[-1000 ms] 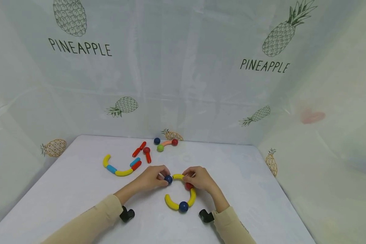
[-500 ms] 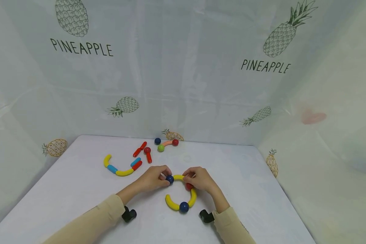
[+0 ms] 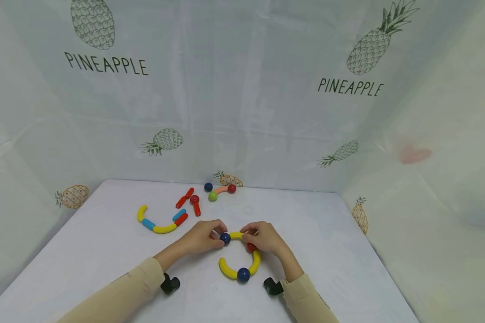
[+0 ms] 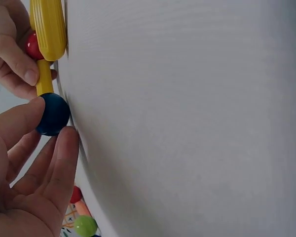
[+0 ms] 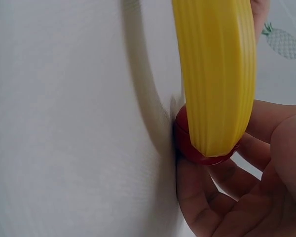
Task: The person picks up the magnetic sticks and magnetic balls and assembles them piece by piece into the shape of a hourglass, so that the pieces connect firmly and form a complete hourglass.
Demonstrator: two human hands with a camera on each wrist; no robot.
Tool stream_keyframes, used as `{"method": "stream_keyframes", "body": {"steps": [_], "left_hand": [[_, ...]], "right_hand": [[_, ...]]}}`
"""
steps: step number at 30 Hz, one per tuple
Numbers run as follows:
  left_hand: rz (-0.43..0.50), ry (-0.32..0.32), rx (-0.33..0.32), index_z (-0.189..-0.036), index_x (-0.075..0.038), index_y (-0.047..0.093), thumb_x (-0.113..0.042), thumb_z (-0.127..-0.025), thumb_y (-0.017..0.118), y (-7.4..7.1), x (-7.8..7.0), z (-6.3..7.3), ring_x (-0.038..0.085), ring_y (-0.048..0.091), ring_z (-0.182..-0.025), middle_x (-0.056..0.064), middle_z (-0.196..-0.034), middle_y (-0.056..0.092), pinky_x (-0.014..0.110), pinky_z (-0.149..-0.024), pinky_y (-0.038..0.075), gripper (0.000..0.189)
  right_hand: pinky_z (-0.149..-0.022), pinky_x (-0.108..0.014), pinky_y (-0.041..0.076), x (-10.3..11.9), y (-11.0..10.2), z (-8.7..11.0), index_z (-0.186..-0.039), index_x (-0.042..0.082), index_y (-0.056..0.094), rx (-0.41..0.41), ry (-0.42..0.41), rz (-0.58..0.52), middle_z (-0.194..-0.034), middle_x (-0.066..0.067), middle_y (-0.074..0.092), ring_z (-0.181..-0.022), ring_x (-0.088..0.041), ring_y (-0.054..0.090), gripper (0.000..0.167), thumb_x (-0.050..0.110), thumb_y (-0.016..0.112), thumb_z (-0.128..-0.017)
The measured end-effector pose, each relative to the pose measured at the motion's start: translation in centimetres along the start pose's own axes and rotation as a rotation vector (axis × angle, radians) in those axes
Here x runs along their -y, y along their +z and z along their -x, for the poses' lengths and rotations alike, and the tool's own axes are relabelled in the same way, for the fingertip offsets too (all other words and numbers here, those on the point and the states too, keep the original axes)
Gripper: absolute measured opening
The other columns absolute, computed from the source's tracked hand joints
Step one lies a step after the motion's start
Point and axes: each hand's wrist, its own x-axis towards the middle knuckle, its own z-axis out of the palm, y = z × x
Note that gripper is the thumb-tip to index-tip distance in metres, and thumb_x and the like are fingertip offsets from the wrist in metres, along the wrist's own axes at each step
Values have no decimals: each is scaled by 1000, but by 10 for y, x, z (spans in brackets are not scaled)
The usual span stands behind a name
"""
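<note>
My left hand pinches a dark blue ball between thumb and fingertips. This ball meets the left end of a curved yellow toy rod, whose other end my right hand pinches. Just under the right fingers sits a red ball. From it the ring runs on through a second yellow rod, another blue ball and a third yellow rod. A gap separates that last rod's tip from the left hand's ball. In the right wrist view, a ribbed yellow rod partly covers the red ball.
Back left, an open chain of yellow, blue and red rods lies on the white table. Farther back are red rods, a red ball on a rod, a loose blue ball and a green ball.
My left hand has brought the blue ball right, closing the small gap to the yellow rod's end. My right hand keeps its grip in nearly the same place.
</note>
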Motion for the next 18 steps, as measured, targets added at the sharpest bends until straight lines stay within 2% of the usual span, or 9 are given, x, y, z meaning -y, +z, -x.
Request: {"method": "stream_keyframes", "body": {"steps": [8,12,15,18], "left_hand": [[10,-21,-20,-120,-18,67,-20,-91,87,0,4,6,12,68,-91,-5,-106,71,32,-85,63,36],[3,-20,-16,-115,-20,68,-20,-90,87,-1,6,12,11,68,-90,-5,-106,71,31,-85,63,32],[-1,5,1,-115,-21,69,-20,-91,87,-2,6,16,11,67,-90,-5,-109,72,29,-84,62,30],[6,46,49,-118,-21,71,-20,-92,86,-4,4,20,10,67,-92,-5,-111,72,27,-85,61,30]], "right_hand": [[-68,-29,57,-1,1,0,-114,15,80,-12,-1,5,-93,1,72,-77,-16,62,18,25,74,-100],[-68,-29,57,0,0,0,-113,15,79,-16,-3,5,-94,1,72,-78,-16,62,17,25,74,-100],[-67,-28,56,0,0,0,-113,15,79,-20,-6,8,-94,1,72,-78,-16,62,17,25,74,-100],[-67,-27,56,0,-1,1,-114,14,79,-25,-5,12,-95,0,72,-79,-15,62,18,25,75,-100]]}}
